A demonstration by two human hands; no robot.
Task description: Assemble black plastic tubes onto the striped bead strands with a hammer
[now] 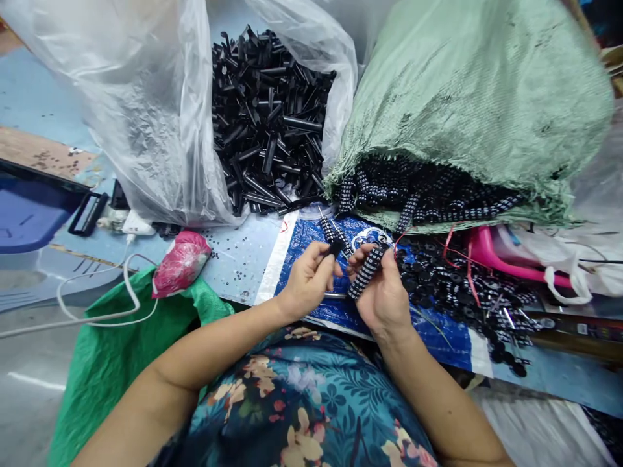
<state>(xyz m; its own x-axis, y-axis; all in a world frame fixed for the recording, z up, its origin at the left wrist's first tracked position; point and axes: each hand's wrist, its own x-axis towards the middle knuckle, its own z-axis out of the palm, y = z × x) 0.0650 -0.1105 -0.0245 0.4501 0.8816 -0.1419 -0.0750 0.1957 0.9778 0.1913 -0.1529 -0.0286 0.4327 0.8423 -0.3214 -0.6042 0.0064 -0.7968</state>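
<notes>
My left hand (307,279) pinches a small black piece (335,248), partly hidden by the fingers; its kind is not clear. Close beside it, my right hand (387,295) grips a black tube with rows of white squares (366,274), held tilted. The two pieces are apart. Behind the hands, another patterned tube (335,235) with a thin metal rod lies on a blue plastic sheet (304,243). A metal rod (335,296) also shows between my hands, and I cannot tell what it belongs to.
A clear plastic bag (195,143) holds many black plastic tubes (267,123). The green woven sack (467,97) spills patterned tubes (428,194). Small black discs (433,272) lie at right, near a pink basket (506,259). At left are a pink wrapped bundle (181,263) and a white cable (127,279).
</notes>
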